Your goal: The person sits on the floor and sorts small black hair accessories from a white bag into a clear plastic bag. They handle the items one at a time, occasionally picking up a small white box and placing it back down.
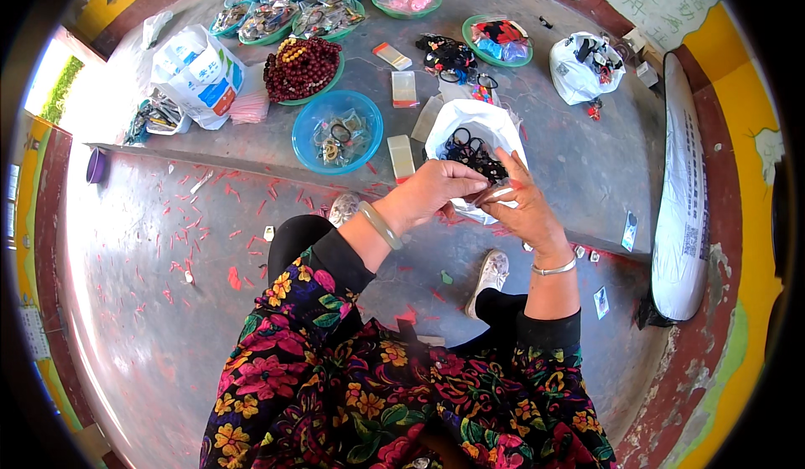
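Note:
Both hands meet over the near rim of a white plastic bag (pixel 440 125) that holds several black hair ties (pixel 471 152), some with small shiny bits. My left hand (pixel 432 188) is closed, thumb and forefinger pinched together at the bag's mouth. Just to its right, my right hand (pixel 521 201) has its thumb and lower fingers drawn together while other fingers point up. Whatever is between the fingertips is too small to make out. Left of the bag lie flat pale boxes (pixel 401 157) and a blue bowl (pixel 302 138) with small clear packets and a black ring.
Dark red bead strands (pixel 303 68) fill a green tray. Farther back stand several trays of packets (pixel 327 16). More black ties (pixel 453 54) and another white bag (pixel 574 71) are at right. The raised ledge's edge (pixel 235 170) crosses before me; red scraps litter the lower floor.

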Demonstrator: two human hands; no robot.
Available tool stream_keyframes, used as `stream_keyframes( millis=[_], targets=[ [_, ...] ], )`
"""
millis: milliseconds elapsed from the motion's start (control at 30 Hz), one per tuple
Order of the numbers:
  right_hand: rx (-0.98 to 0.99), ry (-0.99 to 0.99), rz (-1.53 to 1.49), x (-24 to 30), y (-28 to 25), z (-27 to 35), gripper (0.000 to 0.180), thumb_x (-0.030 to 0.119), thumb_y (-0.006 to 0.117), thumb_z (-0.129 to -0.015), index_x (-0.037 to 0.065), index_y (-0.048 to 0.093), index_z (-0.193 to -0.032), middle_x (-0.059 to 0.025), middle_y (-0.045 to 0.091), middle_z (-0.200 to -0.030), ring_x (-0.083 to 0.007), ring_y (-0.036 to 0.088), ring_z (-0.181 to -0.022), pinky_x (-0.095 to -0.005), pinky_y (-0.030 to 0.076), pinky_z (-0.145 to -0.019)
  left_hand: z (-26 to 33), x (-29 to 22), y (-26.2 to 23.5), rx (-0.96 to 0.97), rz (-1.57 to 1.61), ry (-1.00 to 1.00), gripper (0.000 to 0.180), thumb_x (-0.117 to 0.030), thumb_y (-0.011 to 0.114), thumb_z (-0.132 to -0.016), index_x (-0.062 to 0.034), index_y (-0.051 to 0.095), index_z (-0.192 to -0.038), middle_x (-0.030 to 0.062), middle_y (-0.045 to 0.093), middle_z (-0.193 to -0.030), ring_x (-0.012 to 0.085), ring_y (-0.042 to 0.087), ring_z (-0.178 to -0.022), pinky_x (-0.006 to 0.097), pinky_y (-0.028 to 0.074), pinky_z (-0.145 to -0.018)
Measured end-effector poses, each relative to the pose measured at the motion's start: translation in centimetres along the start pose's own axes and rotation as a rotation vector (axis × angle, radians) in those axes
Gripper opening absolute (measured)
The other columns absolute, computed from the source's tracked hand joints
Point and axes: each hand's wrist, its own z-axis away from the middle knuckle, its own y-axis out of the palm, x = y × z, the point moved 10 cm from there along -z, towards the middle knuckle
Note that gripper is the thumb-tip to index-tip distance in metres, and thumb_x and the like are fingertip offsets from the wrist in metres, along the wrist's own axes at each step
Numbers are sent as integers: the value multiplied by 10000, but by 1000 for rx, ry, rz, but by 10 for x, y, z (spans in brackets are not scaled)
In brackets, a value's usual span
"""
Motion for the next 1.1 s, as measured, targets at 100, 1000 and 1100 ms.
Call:
stream_keyframes(
  millis=[100, 1000, 1100],
  targets=[
    [-116, 20, 105, 0, -7, 4, 210, 115, 715, -674, 134, 717, -884, -183, 332, -1392, -381, 217, -1323, -426, 229, -1065, -4, 4, -5, -6, -114, -3, 207, -154, 611, -846, -6, 651, -986, 41, 636, -819, 51, 498, -533, 184, 378, -430],
    [63, 110, -128, -9, -6, 4, 226, 134, 740, -637, 122, 725, -862, -132, 397, -1369, -317, 246, -1329, -389, 236, -1061, -7, -5, -1, -139, -337, 228, 144, -109, 557, -868, 3, 642, -896, 20, 619, -792, 65, 536, -737, 221, 445, -675],
    [72, 141, -148, -8, -5, 5, 218, 137, 732, -654, 112, 721, -870, -142, 396, -1367, -316, 243, -1331, -389, 238, -1059, -10, -4, 0, -106, -289, 236, 165, -136, 544, -883, 0, 635, -904, 28, 628, -802, 62, 555, -728, 198, 444, -603]
  ],
)
